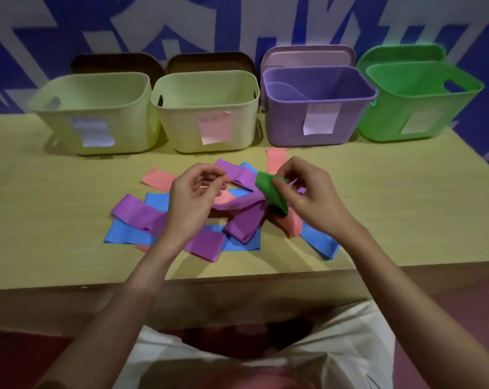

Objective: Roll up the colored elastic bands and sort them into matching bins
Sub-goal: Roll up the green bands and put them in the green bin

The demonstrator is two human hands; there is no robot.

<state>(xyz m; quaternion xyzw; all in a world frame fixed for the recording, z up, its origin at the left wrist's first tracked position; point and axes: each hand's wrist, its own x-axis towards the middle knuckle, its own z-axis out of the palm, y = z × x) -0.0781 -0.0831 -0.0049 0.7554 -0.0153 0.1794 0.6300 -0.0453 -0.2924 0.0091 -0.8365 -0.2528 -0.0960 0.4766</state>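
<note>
The work surface is a pale yellow-green wooden table (392,209) set against a wall painted with blue and white angular shapes (181,21). Four plastic bins stand in a row along the far edge, each with a paper label on its front wall. From the far left corner: a cream plastic bin with a whitish label (69,122), a second cream plastic bin with a pink label (181,127), a purple plastic bin (288,122), and a green plastic bin (383,113) at the far right corner. Two dark brown lids and one lilac lid lean upright behind the bins.

At the table centre lies a loose heap of flat elastic bands, overlapping one another: purple bands (136,210), blue bands (119,234) and pink bands (155,176). One pink band (276,160) extends toward the purple bin.

The right hand (310,197) is raised above the heap and pinches a green elastic band (271,192) between thumb and fingertips; the band hangs folded or partly rolled, and the blur prevents telling which. The left hand (192,197) hovers just beside it with fingers curled inward; it appears to hold nothing, though the fingertips are blurred.
</note>
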